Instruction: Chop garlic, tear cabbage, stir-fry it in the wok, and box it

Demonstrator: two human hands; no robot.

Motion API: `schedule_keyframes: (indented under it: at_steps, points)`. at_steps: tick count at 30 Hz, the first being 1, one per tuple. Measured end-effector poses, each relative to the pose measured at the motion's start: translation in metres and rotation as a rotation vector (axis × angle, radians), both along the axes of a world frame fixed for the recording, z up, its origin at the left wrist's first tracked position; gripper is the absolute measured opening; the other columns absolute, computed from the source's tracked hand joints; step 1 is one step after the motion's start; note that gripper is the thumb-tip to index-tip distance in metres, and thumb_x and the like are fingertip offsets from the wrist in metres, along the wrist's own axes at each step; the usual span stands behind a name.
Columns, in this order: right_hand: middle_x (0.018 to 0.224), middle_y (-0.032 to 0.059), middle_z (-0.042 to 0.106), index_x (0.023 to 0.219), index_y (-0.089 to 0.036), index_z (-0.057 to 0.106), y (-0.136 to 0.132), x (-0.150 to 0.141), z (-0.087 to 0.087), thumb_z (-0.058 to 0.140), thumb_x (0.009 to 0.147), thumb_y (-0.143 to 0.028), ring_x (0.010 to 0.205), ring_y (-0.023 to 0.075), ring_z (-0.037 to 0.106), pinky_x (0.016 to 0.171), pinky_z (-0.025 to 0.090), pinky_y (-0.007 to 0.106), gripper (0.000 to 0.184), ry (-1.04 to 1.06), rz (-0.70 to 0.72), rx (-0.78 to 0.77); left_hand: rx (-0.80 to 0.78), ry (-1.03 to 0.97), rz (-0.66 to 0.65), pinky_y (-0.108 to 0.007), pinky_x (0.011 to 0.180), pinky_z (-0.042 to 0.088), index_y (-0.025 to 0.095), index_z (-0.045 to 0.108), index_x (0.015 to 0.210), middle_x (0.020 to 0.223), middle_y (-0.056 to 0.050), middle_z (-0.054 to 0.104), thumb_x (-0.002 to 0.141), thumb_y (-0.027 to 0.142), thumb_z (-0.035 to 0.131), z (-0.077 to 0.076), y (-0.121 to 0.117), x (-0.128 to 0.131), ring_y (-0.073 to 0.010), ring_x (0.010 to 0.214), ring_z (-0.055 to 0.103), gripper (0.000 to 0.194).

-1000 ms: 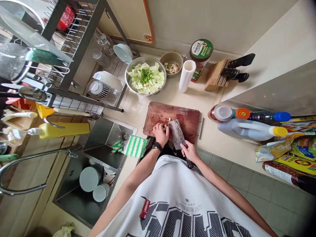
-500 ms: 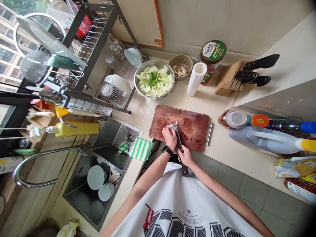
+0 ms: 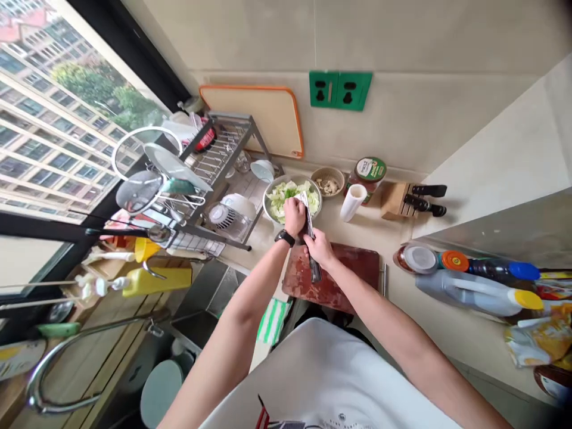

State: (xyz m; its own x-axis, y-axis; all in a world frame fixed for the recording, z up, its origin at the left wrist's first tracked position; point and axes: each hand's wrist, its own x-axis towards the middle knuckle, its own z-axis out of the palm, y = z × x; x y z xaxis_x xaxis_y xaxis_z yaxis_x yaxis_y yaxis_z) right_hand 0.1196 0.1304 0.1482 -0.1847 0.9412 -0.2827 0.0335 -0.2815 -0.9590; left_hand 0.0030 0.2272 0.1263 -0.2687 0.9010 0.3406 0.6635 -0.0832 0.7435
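Observation:
My right hand (image 3: 319, 248) is wrapped round the dark handle of a kitchen knife (image 3: 315, 268). The knife's blade reaches over the near side of a steel bowl (image 3: 267, 210) of cut cabbage (image 3: 277, 199) with chopped green pieces in the middle. My left hand (image 3: 295, 216), with a black watch at the wrist, is curled against the blade above the bowl's near rim. Whatever its fingers hold is hidden. Below my hands lies a wet reddish-brown cutting board (image 3: 344, 271) with a metal handle at its right end.
Right of the bowl stand a basket (image 3: 338, 177) with garlic, a jar (image 3: 370, 170), a white roll (image 3: 353, 202) and a knife block (image 3: 395, 199). A dish rack (image 3: 192, 229) and sink (image 3: 196, 328) are on the left. Several bottles (image 3: 473, 292) line the right counter.
Both hands have moved with the knife from the cutting board forward to the bowl. The view has tilted up, showing more wall and window.

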Motion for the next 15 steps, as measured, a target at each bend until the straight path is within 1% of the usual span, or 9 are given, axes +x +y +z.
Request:
schedule_keyframes:
  at_steps: [3,4,6,8,10,11,13,14,15]
  points:
    - [0.044,-0.0096,0.046,0.079,-0.023,0.043,0.045,-0.013,0.007,0.055,0.087,-0.031,0.036,0.0112,0.052,0.034,0.037,0.017,0.016,-0.068,-0.032,0.0,-0.089,0.027,-0.032,-0.043,0.093,0.045,0.022,0.049,0.077,0.085,-0.008,0.057,0.091,0.009,0.054,0.003,0.055,-0.034,-0.026,0.094,0.057,0.02]
    - [0.044,-0.0095,0.046,0.079,-0.023,0.044,0.05,-0.008,0.007,0.055,0.087,-0.032,0.036,0.0114,0.052,0.035,0.036,0.017,0.016,-0.113,-0.034,0.01,-0.125,0.04,-0.072,-0.044,0.094,0.045,0.021,0.051,0.076,0.085,-0.009,0.058,0.09,0.008,0.055,0.001,0.065,-0.044,-0.0268,0.094,0.058,0.019]
    - [0.044,-0.0089,0.047,0.082,-0.022,0.048,0.048,0.013,0.005,0.053,0.09,-0.034,0.036,0.0119,0.051,0.036,0.036,0.018,0.016,-0.207,-0.021,0.039,-0.183,0.058,-0.168,-0.045,0.094,0.047,0.02,0.055,0.076,0.088,-0.011,0.061,0.087,0.008,0.059,-0.004,0.071,-0.06,-0.0281,0.095,0.061,0.016]
    - [0.046,-0.0075,0.049,0.084,-0.021,0.051,0.029,0.045,0.003,0.049,0.094,-0.038,0.038,0.0125,0.052,0.039,0.039,0.02,0.019,-0.318,0.009,0.095,-0.183,0.063,-0.232,-0.045,0.097,0.047,0.018,0.06,0.081,0.099,-0.013,0.063,0.085,0.01,0.062,-0.007,0.063,-0.074,-0.0292,0.1,0.062,0.01]
    - [0.054,-0.0028,0.056,0.083,-0.02,0.055,-0.002,0.081,-0.002,0.045,0.098,-0.039,0.048,0.0142,0.058,0.049,0.046,0.023,0.026,-0.484,0.038,0.219,-0.113,0.07,-0.183,-0.046,0.103,0.045,0.018,0.064,0.091,0.113,-0.014,0.062,0.086,0.015,0.064,-0.01,0.044,-0.084,-0.0306,0.112,0.06,0.006]
    - [0.065,0.0019,0.063,0.083,-0.02,0.058,-0.02,0.098,-0.007,0.044,0.099,-0.039,0.058,0.0159,0.063,0.058,0.051,0.026,0.029,-0.595,0.037,0.313,-0.071,0.069,-0.106,-0.048,0.107,0.042,0.018,0.064,0.097,0.119,-0.015,0.06,0.086,0.018,0.066,-0.013,0.031,-0.088,-0.0315,0.119,0.057,0.011]
    - [0.091,0.0104,0.07,0.09,-0.018,0.065,-0.06,0.127,-0.023,0.04,0.102,-0.036,0.083,0.0207,0.068,0.076,0.054,0.031,0.033,-0.804,0.032,0.477,-0.044,0.009,0.146,-0.052,0.11,0.04,0.018,0.06,0.104,0.121,-0.016,0.056,0.083,0.022,0.071,-0.021,0.005,-0.092,-0.0338,0.127,0.051,0.024]
    - [0.101,0.0124,0.07,0.1,-0.017,0.068,-0.08,0.138,-0.034,0.04,0.102,-0.034,0.088,0.0216,0.068,0.079,0.054,0.032,0.033,-0.904,0.025,0.512,-0.082,-0.092,0.254,-0.053,0.109,0.041,0.018,0.057,0.105,0.118,-0.016,0.056,0.081,0.022,0.073,-0.026,-0.006,-0.092,-0.0339,0.127,0.051,0.029]
    - [0.111,0.0133,0.069,0.112,-0.017,0.069,-0.099,0.147,-0.047,0.041,0.102,-0.033,0.088,0.0212,0.069,0.076,0.054,0.03,0.034,-1.009,0.027,0.519,-0.155,-0.244,0.319,-0.052,0.106,0.045,0.018,0.054,0.104,0.114,-0.014,0.057,0.08,0.021,0.074,-0.032,-0.016,-0.091,-0.0326,0.123,0.054,0.032]
